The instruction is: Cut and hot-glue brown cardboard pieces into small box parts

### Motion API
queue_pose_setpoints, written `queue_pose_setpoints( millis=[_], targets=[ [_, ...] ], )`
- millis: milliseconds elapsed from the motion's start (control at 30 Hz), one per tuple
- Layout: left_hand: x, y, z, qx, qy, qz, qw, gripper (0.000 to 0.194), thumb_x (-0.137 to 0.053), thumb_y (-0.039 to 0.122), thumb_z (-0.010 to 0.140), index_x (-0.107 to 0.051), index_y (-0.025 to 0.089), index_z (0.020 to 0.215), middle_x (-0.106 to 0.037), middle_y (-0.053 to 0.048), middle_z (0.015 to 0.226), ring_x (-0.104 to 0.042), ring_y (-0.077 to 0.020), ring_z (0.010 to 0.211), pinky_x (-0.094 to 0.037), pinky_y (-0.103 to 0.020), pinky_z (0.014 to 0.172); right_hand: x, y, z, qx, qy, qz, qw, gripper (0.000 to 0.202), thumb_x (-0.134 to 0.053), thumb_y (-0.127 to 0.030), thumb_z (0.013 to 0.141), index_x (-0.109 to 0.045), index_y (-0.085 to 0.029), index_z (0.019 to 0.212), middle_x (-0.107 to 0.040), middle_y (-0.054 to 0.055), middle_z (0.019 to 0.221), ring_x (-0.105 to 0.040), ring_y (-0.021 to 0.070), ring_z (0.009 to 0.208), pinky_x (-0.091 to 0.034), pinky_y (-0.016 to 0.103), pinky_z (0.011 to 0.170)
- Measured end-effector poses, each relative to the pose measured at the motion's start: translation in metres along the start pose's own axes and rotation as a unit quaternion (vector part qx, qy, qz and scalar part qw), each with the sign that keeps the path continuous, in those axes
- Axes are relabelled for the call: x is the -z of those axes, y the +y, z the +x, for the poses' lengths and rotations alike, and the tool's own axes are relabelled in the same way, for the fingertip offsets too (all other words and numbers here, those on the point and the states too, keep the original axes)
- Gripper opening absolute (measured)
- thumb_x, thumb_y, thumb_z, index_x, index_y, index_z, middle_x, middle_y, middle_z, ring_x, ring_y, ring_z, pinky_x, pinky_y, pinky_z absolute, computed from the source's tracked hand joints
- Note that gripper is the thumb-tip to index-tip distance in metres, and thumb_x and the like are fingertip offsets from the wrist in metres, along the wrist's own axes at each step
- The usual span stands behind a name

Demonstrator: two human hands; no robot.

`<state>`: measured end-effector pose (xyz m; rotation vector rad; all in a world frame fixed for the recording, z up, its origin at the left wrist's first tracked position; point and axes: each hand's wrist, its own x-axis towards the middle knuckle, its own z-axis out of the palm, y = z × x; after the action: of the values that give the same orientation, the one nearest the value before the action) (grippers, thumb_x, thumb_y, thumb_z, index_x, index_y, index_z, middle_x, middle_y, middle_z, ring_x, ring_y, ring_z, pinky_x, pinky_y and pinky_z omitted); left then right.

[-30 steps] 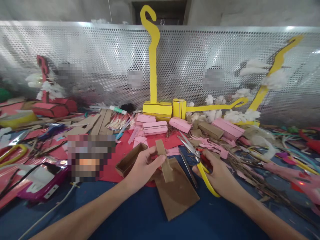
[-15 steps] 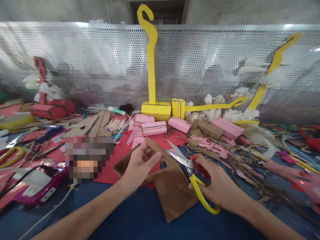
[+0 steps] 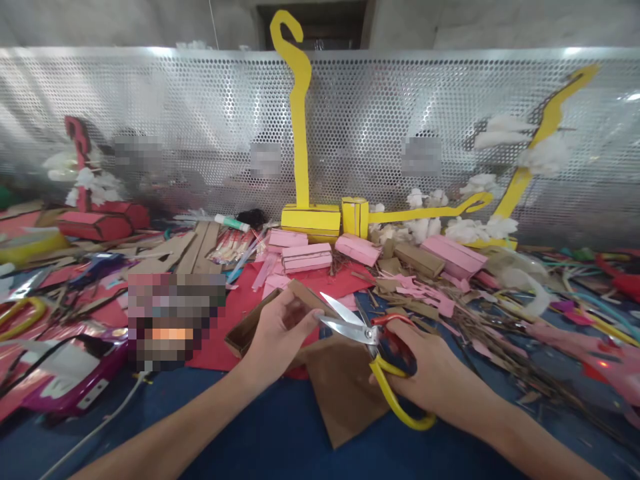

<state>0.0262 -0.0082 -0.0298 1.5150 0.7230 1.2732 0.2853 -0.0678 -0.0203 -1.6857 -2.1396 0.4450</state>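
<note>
My left hand (image 3: 280, 333) is closed on a folded piece of brown cardboard (image 3: 245, 327), thumb on the near side and fingers behind. From it a wide flap of brown cardboard (image 3: 340, 397) hangs down over the blue table. In my right hand (image 3: 417, 353) is a pair of scissors (image 3: 367, 331), with one handle loop yellow and the other red. Their silver blades stand apart and point left, close to my left thumb and across the cardboard's upper edge. Whether they touch the cardboard, I cannot tell.
Pink cardboard blocks (image 3: 307, 257) and a yellow hook-topped model (image 3: 300, 133) stand behind my hands. Twigs and paper scraps (image 3: 480, 340) lie to the right. A purple device (image 3: 83, 383) with a white cable is at left. A perforated metal panel (image 3: 200, 113) closes off the back.
The scissors have turned and shifted left, so their blades now point more to the left, near my thumb, and are spread wider. My left hand keeps its grip on the cardboard.
</note>
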Motion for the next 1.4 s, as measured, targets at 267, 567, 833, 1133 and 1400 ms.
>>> queue_pose_setpoints(
  millis=[267,567,833,1133,1400],
  targets=[
    [-0.001,0.001,0.000,-0.004,-0.011,-0.058,0.998,0.020,-0.074,0.030,0.091,-0.067,0.015,0.101,-0.072,-0.007,0.098,-0.069,-0.0177,0.093,-0.058,-0.028,0.084,-0.006,0.002,0.001,0.005,-0.018,-0.008,1.000,0.035,-0.076,-0.053,0.082,-0.059,-0.025,0.095,-0.062,-0.004,0.072,-0.052,0.0165,0.063,-0.038,0.028,0.058],
    [-0.002,0.002,-0.001,0.019,-0.004,-0.089,0.996,0.021,-0.076,0.029,0.088,-0.068,0.016,0.102,-0.072,-0.006,0.096,-0.070,-0.0173,0.090,-0.061,-0.029,0.082,-0.007,0.007,0.001,0.011,-0.005,0.026,1.000,0.037,-0.079,-0.053,0.079,-0.063,-0.024,0.095,-0.060,-0.004,0.068,-0.047,0.0147,0.060,-0.037,0.027,0.056],
    [-0.004,0.006,0.000,0.031,0.000,-0.121,0.992,0.024,-0.078,0.032,0.087,-0.069,0.016,0.103,-0.072,-0.006,0.098,-0.070,-0.0171,0.091,-0.061,-0.029,0.084,-0.007,0.002,0.000,-0.011,-0.001,0.068,0.998,0.034,-0.080,-0.050,0.077,-0.059,-0.024,0.083,-0.055,-0.005,0.064,-0.043,0.0136,0.058,-0.035,0.025,0.053],
    [-0.004,0.008,0.001,0.029,-0.009,-0.133,0.991,0.026,-0.081,0.034,0.085,-0.066,0.014,0.094,-0.069,-0.004,0.086,-0.067,-0.0136,0.078,-0.060,-0.026,0.076,-0.011,0.009,0.004,-0.009,0.008,0.109,0.994,0.034,-0.080,-0.048,0.077,-0.059,-0.021,0.079,-0.053,-0.005,0.065,-0.043,0.0126,0.060,-0.038,0.023,0.053],
    [-0.007,0.008,0.001,0.067,0.014,-0.145,0.987,0.030,-0.083,0.037,0.081,-0.068,0.015,0.096,-0.073,-0.006,0.093,-0.070,-0.0182,0.085,-0.062,-0.032,0.079,-0.009,0.011,0.005,-0.006,0.081,0.071,0.994,0.039,-0.077,-0.050,0.078,-0.050,-0.022,0.073,-0.051,-0.005,0.063,-0.044,0.0128,0.059,-0.037,0.023,0.054]
  ],
)
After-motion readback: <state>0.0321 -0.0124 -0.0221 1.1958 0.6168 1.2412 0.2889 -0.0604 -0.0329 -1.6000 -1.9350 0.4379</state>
